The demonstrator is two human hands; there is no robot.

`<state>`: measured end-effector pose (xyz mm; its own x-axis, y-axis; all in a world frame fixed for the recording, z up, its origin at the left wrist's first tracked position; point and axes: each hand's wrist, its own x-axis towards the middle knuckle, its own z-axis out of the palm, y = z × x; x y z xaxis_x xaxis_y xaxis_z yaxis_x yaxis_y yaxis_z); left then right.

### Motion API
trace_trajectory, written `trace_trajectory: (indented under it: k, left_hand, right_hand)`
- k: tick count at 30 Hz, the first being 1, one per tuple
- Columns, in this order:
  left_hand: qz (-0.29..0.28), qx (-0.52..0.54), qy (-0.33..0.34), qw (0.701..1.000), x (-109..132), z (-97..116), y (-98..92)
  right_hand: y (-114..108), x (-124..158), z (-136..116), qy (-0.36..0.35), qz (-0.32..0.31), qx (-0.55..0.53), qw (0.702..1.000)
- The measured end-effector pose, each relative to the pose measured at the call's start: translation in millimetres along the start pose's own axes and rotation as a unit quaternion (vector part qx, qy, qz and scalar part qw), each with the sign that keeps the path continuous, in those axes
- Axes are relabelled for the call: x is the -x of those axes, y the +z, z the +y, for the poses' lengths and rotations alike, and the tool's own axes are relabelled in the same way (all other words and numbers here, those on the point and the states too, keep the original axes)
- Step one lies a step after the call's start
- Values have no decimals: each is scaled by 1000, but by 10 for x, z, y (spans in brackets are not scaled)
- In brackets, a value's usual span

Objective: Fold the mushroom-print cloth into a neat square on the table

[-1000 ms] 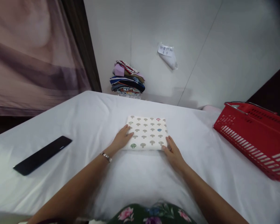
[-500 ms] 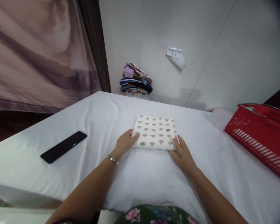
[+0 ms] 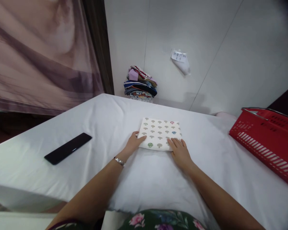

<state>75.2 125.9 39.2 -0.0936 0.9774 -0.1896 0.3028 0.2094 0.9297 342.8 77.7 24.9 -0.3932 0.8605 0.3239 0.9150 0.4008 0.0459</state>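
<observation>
A neatly folded white cloth (image 3: 159, 132) printed with grey mushrooms, plus a few green, red and blue ones, lies flat on the white-covered table (image 3: 105, 124). At its near left corner, my left hand (image 3: 132, 142) has its thumb on top and its fingers at the side edge, closed on the fabric; the fingertips are partly hidden. My right hand (image 3: 180, 155) rests palm down over the near right corner, fingers stretched out flat on the cloth.
A black phone-like slab (image 3: 68, 148) lies to the left. On the right stands a red plastic basket (image 3: 266, 140) with a metal handle. Behind the far table edge rises a stack of folded clothes (image 3: 140, 83) against the wall. A curtain (image 3: 45, 57) hangs at the left.
My right hand has moved from the cloth's right edge onto its top near the corner, fingers now flat. The left hand stays at the left edge. The view has shifted slightly.
</observation>
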Motion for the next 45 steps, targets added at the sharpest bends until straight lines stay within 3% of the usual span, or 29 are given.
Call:
trace_trajectory:
  k: [3,5,9,13,18,22,27,35,40,45]
  left_hand:
    - [-53,109,-35,992,53,46,29]
    - [-130,135,-41,981,103,63,45]
    - [-290,51,-51,954,196,56,66]
    - [-332,9,-38,942,261,77,67]
    - [-285,-1,-36,958,239,75,110]
    - [-158,-30,17,987,88,-44,144]
    - [-61,-109,120,985,-30,-144,67]
    - [0,-234,163,959,-28,-30,70]
    - [25,-276,151,949,-268,162,153]
    - [1,-265,159,951,-543,154,272]
  right_hand:
    - [-111,-46,135,6,5,-5,1000]
    - [-183,-3,304,25,25,8,999]
    - [-196,252,640,60,15,41,997]
    - [-141,430,718,87,-36,30,995]
    - [-259,203,331,91,-20,-95,991]
    - [-326,-87,-162,60,-48,-212,974]
    - [-212,-241,-546,14,-110,-186,976]
    - [-63,-152,-597,-3,-112,-130,985]
    - [-28,-143,-592,-3,-83,-138,987]
    - [33,-103,-576,5,-22,-175,984]
